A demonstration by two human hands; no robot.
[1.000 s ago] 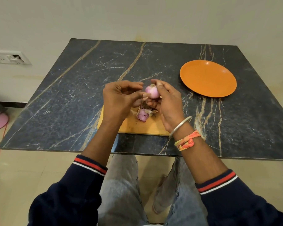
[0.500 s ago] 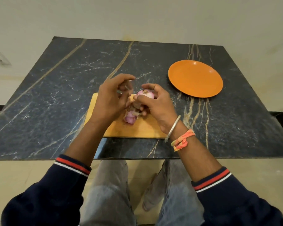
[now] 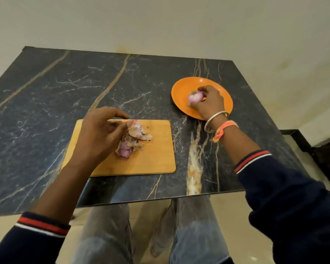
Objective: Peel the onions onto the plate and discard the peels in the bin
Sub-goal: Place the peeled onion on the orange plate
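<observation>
My right hand (image 3: 208,103) is reached out over the round orange plate (image 3: 181,88), its fingers and thumb curled round the peeled purple-pink onion (image 3: 195,96). The onion sits low above the middle of the plate, and I cannot tell from here whether it touches it. My left hand (image 3: 101,134) hangs over the rectangular wooden cutting board (image 3: 156,149), fingers bent, their tips at the top of the heap of papery purple and tan onion peels (image 3: 133,140). I cannot tell whether they pinch a peel or only touch the heap. The two hands are well apart. The peels lie near the middle of the board, and the board lies close to the near edge of the dark marble-patterned surface (image 3: 65,92), with the plate beyond its far right corner, apart from it. A silver metal bangle (image 3: 215,121) and an orange thread band (image 3: 224,130) circle the right wrist. Navy sleeves (image 3: 293,197) with red and white cuffs are pushed up both forearms, and grey jeans (image 3: 194,225) show below the edge.
</observation>
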